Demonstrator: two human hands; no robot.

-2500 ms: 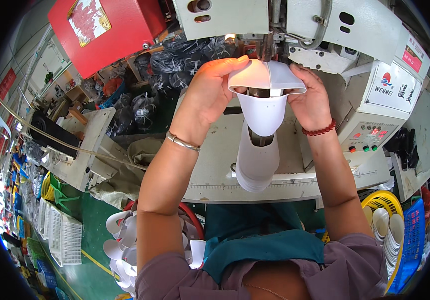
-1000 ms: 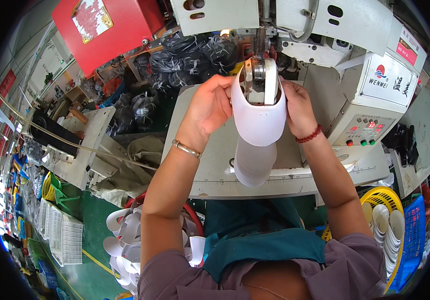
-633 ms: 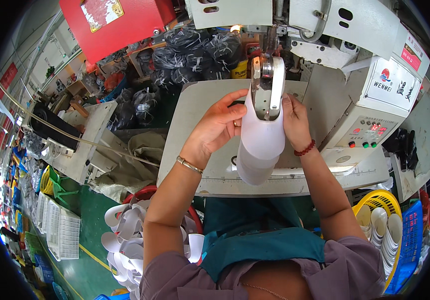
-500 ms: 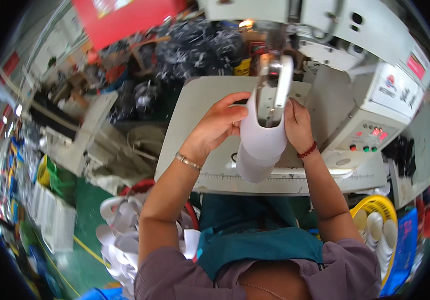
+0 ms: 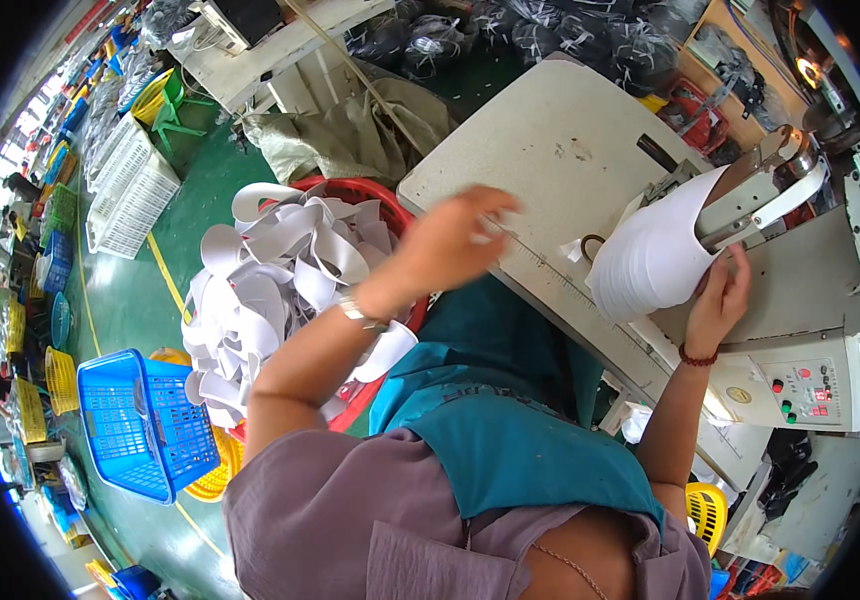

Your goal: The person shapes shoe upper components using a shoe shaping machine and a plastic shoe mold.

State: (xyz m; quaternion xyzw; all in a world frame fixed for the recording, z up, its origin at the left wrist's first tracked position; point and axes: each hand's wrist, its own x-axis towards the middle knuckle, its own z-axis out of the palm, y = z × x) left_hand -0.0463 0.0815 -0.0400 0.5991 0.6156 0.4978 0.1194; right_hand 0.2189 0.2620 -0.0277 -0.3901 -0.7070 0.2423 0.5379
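Nested white curved pieces point(image 5: 650, 262), which look like shoe uppers, hang around the metal arm point(image 5: 740, 212) of a machine on the right. My right hand point(image 5: 720, 305) is closed at their near right edge, thumb and fingers against the rim; the fingertips are partly hidden. Over the table's front edge, my left hand point(image 5: 455, 240) is apart from the stack, with its fingers bent and smeared by motion. Whether it holds anything does not show. Below and left of it, a red basket point(image 5: 390, 205) is heaped with loose white uppers point(image 5: 260, 290).
The pale machine table point(image 5: 540, 130) has a ruler strip along its front edge. A control box point(image 5: 800, 385) with lit digits and buttons stands at right. A blue basket point(image 5: 155, 425) and white crates point(image 5: 135, 185) sit on the green floor. Black bags point(image 5: 570, 35) lie behind.
My view has swung left, bringing the red basket into fuller sight. My left hand has left the white pieces and moved toward the basket; the right remains at their edge.
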